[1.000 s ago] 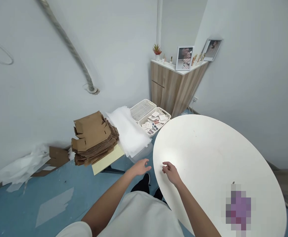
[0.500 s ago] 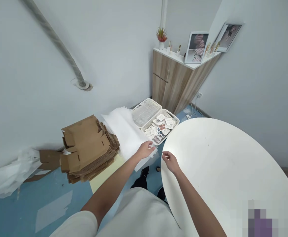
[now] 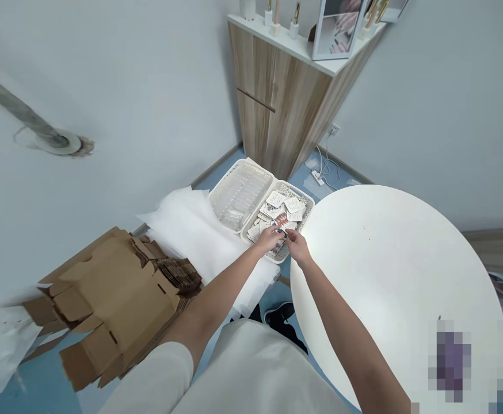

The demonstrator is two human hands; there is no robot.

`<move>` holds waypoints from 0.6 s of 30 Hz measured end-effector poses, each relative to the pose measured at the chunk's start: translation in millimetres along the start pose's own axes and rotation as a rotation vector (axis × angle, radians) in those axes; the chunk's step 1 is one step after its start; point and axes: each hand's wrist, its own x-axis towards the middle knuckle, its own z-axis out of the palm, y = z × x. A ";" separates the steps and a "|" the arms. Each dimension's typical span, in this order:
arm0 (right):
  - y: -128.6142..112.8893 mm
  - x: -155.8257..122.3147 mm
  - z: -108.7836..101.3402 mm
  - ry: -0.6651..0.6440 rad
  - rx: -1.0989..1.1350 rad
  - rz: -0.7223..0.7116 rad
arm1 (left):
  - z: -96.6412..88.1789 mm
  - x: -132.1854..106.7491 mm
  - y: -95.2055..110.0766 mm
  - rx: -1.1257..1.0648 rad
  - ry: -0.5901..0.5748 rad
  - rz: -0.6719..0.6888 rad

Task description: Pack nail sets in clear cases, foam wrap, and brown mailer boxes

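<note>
Both my hands are over the near end of a white perforated basket (image 3: 282,261) filled with small white cards (image 3: 294,205), some bearing reddish or dark blue nail-shaped pieces. My left hand (image 3: 269,238) reaches in from the left, its fingers drawn together at the cards. Close to it on the right, my right hand (image 3: 297,247) has its fingertips bent together beside a dark blue piece. What the fingertips pinch, if anything, is too small and partly hidden. Behind to the left is a second white basket (image 3: 217,188) holding clear plastic pieces.
A round white table (image 3: 381,259) stands close on my right. White foam sheets (image 3: 191,224) and stacked flattened cardboard boxes (image 3: 117,287) lie left. A wooden cabinet (image 3: 277,92) stands behind the baskets, with a white cable (image 3: 327,167) on the floor beside it.
Both hands have moved forward and come closer together, from beside the table edge to the cards in the nearer basket. The view has shifted closer to the baskets.
</note>
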 end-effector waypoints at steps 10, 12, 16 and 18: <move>4.1 28.0 23.1 -0.016 0.340 0.177 | -0.4 21.1 6.7 -0.158 -0.057 -0.036; 5.8 31.1 24.1 -0.014 0.372 0.181 | -2.2 20.2 8.1 -0.166 -0.067 -0.067; 8.3 35.2 25.3 0.010 0.428 0.196 | -7.1 18.6 9.3 -0.171 -0.074 -0.112; 8.1 35.4 26.9 0.046 0.446 0.207 | -10.1 18.4 9.3 -0.172 -0.073 -0.115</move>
